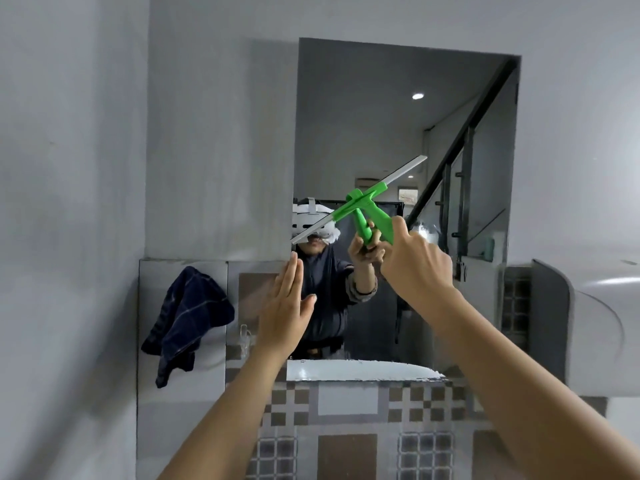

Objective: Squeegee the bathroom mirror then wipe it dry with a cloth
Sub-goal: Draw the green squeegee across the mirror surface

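Squeegee (360,199) w/ green handle sits mid-frame, blade tilted on mirror (363,133); right hand (415,261) clamped on it; left hand (287,303) flat, fingers spread, empty; dark cloth (187,320) hangs lower left.

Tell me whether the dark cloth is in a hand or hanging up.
Hanging up. The dark cloth droops against the wall left of the mirror, untouched; the right hand holds the squeegee, and the left hand is open and empty.

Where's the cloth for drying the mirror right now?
The dark blue cloth hangs on the tiled wall left of the mirror, just left of the open left hand, untouched.
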The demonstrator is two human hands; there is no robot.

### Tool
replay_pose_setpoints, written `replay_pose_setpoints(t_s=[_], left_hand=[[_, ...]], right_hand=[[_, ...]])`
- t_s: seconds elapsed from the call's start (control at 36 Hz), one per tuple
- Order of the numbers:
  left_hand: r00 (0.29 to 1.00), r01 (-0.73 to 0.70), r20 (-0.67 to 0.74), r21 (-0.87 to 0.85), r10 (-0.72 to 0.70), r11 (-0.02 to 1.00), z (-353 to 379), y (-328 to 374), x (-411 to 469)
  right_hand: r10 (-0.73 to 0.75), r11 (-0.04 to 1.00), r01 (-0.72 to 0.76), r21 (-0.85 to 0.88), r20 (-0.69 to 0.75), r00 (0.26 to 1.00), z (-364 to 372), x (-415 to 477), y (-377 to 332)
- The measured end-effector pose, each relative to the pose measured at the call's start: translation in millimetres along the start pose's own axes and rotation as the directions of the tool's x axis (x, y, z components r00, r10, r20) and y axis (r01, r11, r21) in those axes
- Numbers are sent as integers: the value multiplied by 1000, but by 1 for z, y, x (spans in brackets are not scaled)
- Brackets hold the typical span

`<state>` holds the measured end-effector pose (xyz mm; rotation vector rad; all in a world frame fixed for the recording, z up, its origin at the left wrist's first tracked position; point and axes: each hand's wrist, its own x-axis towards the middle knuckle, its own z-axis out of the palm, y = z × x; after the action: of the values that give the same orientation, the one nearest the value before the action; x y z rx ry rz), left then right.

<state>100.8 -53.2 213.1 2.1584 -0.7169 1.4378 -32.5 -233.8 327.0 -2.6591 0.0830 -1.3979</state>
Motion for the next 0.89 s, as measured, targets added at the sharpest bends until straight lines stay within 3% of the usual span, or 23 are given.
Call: replay_pose_setpoints(t_s=[0.25, 0.56, 0.89], left_hand=[[997, -56, 57, 53, 53, 997, -5, -7, 2], [996, -87, 41, 89, 83, 992, -7, -12, 7], [990, -139, 17, 179, 138, 974, -17, -16, 63]], right_hand=[[-27, 997, 26, -69, -18, 999, -10, 13, 20], [-6, 1000, 4, -29, -48, 999, 0, 6, 74], [131, 990, -127, 58, -81, 988, 30, -23, 126]])
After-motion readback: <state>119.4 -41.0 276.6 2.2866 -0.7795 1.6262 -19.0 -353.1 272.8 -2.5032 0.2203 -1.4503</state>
